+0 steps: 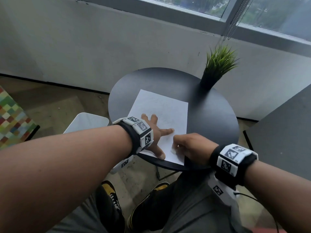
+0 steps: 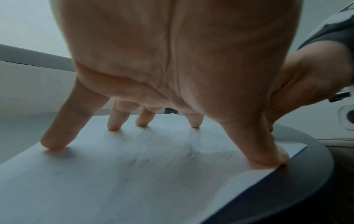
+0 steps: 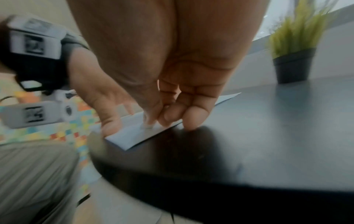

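A white sheet of paper with faint pencil marks lies on a round black table, its near corner close to the table's edge. My left hand is spread on the sheet's near left part; in the left wrist view its fingertips and thumb press the paper flat. My right hand is at the sheet's near right corner, fingers curled, pinching a small white eraser-like piece. In the right wrist view that piece touches the paper under the right hand.
A green plant in a black pot stands at the table's far right. A white bin is on the floor left of the table, and a checkered seat is further left. A grey block stands to the right.
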Tool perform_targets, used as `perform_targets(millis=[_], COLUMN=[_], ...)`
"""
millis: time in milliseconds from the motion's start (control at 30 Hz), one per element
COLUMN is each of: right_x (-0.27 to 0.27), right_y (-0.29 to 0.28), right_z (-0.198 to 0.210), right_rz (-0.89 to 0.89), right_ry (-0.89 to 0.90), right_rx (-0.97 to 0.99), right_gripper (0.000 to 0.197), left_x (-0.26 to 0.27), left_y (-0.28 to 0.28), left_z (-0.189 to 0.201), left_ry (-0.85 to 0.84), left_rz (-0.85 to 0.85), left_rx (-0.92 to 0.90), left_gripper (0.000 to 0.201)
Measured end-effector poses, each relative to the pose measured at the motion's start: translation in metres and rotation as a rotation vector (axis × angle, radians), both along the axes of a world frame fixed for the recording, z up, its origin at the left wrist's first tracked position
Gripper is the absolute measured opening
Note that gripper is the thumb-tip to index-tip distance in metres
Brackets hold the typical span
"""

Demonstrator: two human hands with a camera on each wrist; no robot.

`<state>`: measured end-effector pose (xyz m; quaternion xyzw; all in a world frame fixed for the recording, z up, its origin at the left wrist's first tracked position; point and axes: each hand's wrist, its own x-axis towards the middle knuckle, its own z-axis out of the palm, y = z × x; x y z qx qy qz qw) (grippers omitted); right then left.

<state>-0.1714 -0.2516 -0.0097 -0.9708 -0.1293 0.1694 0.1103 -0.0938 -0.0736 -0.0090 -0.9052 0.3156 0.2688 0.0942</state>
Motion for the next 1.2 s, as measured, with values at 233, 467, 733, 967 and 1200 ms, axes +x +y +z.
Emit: perform_targets(millis=[233, 467, 733, 967, 1200], right_x=[-0.008, 0.014, 0.025, 0.028, 0.014], right_y=[-0.002, -0.004, 0.010, 0.008, 0.033], right_z=[-0.004, -0.004, -0.007, -0.010, -0.011], right_rz=[0.042, -0.222, -0.222, -0.325, 0.025], right_ry=[-0.068, -0.106, -0.035, -0.044, -0.051], right_rx=[-0.025, -0.058, 0.039, 0.020, 0.025], right_gripper=[0.007, 0.016, 0.019, 0.017, 0.020], left_x=[0.001, 0.000, -0.001, 0.011, 0.018], left_y=[-0.003, 0.000, 0.037, 0.041, 0.031], left_z=[0.002, -0.003, -0.017, -0.013, -0.014], left_ry=[0.010, -0.023, -0.062, -0.097, -0.001], left_rz=[-0.002, -0.012, -0.012, -0.088, -0.094], left_rx=[0.019, 0.000, -0.136, -0.151, -0.065], left_gripper=[0.110, 0.108, 0.102, 0.102, 0.107])
